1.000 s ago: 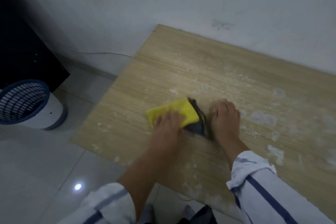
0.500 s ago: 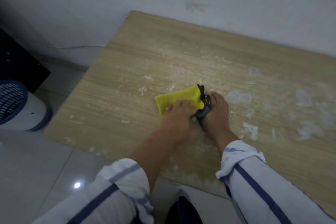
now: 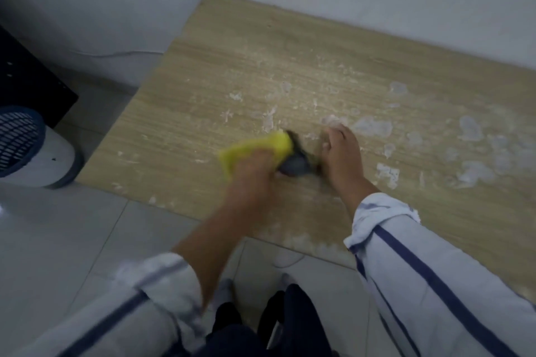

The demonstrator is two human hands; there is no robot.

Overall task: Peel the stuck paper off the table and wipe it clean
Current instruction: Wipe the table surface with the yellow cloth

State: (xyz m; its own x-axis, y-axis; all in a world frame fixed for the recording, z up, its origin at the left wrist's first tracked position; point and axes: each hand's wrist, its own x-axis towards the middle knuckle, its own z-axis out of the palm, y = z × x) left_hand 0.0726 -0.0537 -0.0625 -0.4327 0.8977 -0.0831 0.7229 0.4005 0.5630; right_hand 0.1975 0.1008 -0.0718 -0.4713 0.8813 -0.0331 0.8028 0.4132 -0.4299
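A light wooden table (image 3: 290, 46) stands against a white wall. White patches of stuck paper (image 3: 372, 126) dot its middle and right part. My left hand (image 3: 255, 171), blurred by motion, presses a yellow and dark grey cloth (image 3: 261, 148) flat on the tabletop. My right hand (image 3: 342, 156) rests on the wood just right of the cloth, fingers slightly curled, holding nothing that I can see. Smaller paper scraps (image 3: 268, 119) lie just beyond the cloth.
A blue mesh bin in a white base (image 3: 26, 148) stands on the tiled floor at the left, beside a black cabinet (image 3: 26, 78). A thin cable (image 3: 116, 53) runs along the wall. My dark trousers (image 3: 261, 327) show below the table's near edge.
The left hand and cloth have slid left and slightly nearer across the table, away from the right hand. The right hand now stands apart from the cloth. The view has shifted a little.
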